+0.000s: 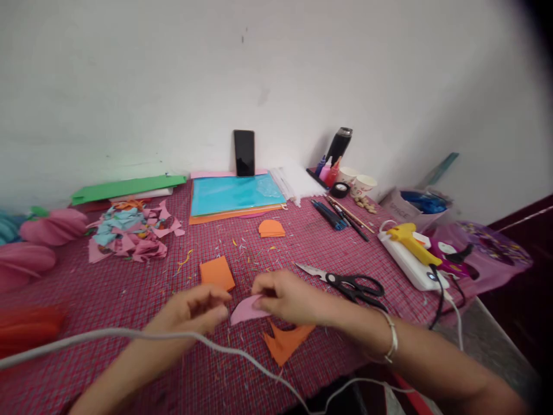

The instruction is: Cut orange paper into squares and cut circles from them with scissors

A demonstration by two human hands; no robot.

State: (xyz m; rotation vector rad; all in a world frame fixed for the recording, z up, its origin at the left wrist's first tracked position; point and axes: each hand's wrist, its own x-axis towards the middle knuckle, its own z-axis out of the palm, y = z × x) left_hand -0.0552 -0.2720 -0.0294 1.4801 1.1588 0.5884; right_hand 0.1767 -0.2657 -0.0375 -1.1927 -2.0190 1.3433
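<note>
A pink half-round paper piece (247, 311) is pinched between the thumb and fingers of my right hand (283, 297). Just left of it, my left hand (194, 311) has its thumb and fingers apart, with nothing visible between them. Behind my left hand lies a stack of orange paper squares (216, 272). Further back sits a folded, rounded orange paper piece (271, 229). An orange paper offcut (288, 341) lies in front of my right hand. Scissors with black handles (345, 282) rest behind my right wrist, their blades pointing left.
Paper scraps (129, 230) and pink paper shapes (54, 226) are at the left. Blue sheets (233, 195) and a phone (244, 153) stand at the back. Pens (330, 215), a yellow glue gun (412, 242) and a white power strip (410, 262) occupy the right. A white cable (181, 335) crosses in front.
</note>
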